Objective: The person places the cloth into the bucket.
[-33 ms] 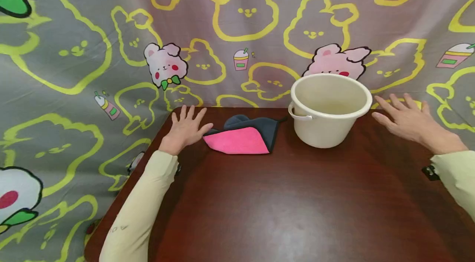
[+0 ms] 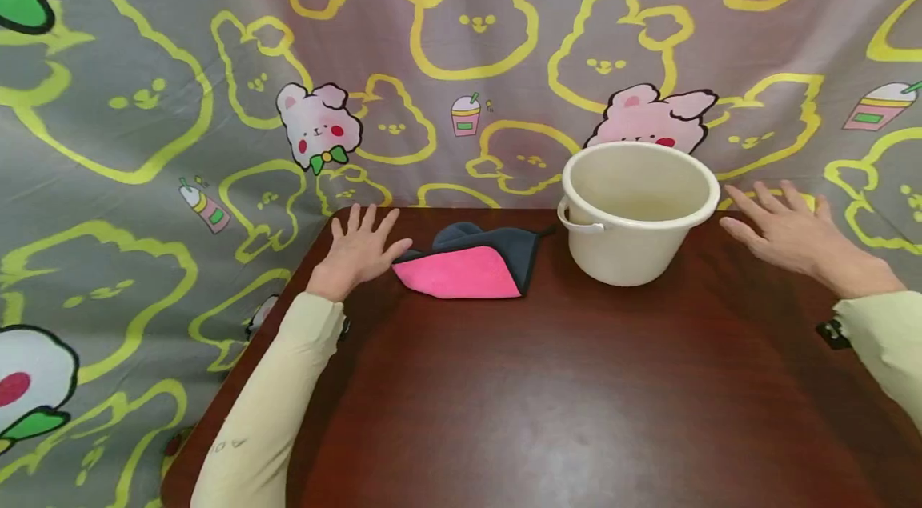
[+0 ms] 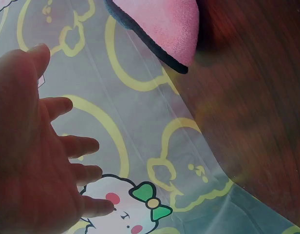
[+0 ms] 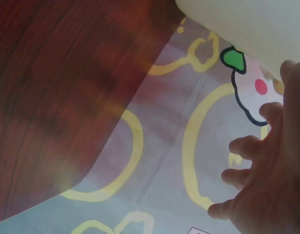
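My left hand (image 2: pixel 354 254) is spread flat in the air left of a folded cloth (image 2: pixel 461 274), fingers apart and holding nothing. The cloth lies on the table, pink on one face and dark grey on the other, with a black edge. In the left wrist view its pink corner (image 3: pixel 164 29) shows beyond the hand (image 3: pixel 38 146). On the right my other hand (image 2: pixel 792 234) is likewise spread, holding nothing, beside a cream bucket (image 2: pixel 627 256). The bucket stands upright, its handle lowered on the left. The right wrist view shows the bucket's wall (image 4: pixel 257 24) above the fingers (image 4: pixel 242 146).
A dark red-brown wooden table (image 2: pixel 519 396) spans the front, with a rounded far left corner. Behind and to the left hangs a grey curtain (image 2: pixel 504 28) printed with yellow outlines and cartoon animals. A dark band (image 2: pixel 833 334) sits under the right sleeve.
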A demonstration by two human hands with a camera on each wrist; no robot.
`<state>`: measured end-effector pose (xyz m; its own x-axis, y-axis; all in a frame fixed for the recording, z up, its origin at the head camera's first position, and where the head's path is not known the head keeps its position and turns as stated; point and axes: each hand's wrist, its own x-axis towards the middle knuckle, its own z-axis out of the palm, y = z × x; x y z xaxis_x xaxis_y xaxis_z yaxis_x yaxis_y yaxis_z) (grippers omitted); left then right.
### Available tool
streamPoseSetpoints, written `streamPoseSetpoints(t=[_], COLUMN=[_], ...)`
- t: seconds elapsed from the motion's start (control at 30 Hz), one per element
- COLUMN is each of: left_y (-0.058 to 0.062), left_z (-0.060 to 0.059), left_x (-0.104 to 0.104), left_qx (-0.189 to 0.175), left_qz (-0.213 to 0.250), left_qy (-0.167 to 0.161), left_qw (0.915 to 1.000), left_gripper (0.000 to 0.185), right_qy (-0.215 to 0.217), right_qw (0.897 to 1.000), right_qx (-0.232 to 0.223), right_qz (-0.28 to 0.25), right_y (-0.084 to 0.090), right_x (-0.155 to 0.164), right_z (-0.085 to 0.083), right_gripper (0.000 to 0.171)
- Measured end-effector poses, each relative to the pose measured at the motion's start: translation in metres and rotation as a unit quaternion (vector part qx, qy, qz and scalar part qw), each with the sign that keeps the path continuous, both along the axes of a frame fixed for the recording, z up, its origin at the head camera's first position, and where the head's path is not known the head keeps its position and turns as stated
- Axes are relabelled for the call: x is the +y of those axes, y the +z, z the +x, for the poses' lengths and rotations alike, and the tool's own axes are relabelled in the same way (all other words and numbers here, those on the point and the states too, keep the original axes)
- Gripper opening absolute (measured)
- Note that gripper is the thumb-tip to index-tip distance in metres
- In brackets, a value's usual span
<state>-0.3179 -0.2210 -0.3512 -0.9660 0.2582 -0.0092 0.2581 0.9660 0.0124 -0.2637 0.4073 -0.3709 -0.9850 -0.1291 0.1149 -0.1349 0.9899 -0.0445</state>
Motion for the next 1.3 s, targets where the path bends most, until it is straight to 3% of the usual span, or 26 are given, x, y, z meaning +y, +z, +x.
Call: streamPoseSetpoints(t=[0.27,0.67,0.93,1.13,1.3], left_y=[0.002,-0.001,0.001,-0.004,-0.011], left_z=[-0.002,-0.009,-0.005,-0.004,-0.001], left_x=[0.002,0.027,0.041,0.052,0.060], left_qx=[0.005,0.003,0.001,-0.014,-0.026], left_qz=[0.005,-0.002,0.019,0.035,0.044], left_qy=[-0.001,-0.024,-0.030,-0.042,-0.048], left_qw=[1.0000,0.9997,0.9994,0.9984,0.9975], left_gripper=[0.081,0.080,0.078,0.076,0.076], right_qy=[-0.007,-0.017,-0.016,0.000,0.051], right_qw=[1.000,0.999,0.998,0.994,0.984], right_qx=[0.002,0.004,0.020,0.043,0.084], right_qz=[-0.002,-0.032,-0.064,-0.102,-0.152], right_y=[0.005,-0.005,-0.002,-0.001,-0.001], right_x=[-0.002,0.009,0.010,0.011,0.009], right_z=[-0.002,0.011,0.015,0.016,0.013], right_gripper=[0.070,0.069,0.066,0.064,0.060])
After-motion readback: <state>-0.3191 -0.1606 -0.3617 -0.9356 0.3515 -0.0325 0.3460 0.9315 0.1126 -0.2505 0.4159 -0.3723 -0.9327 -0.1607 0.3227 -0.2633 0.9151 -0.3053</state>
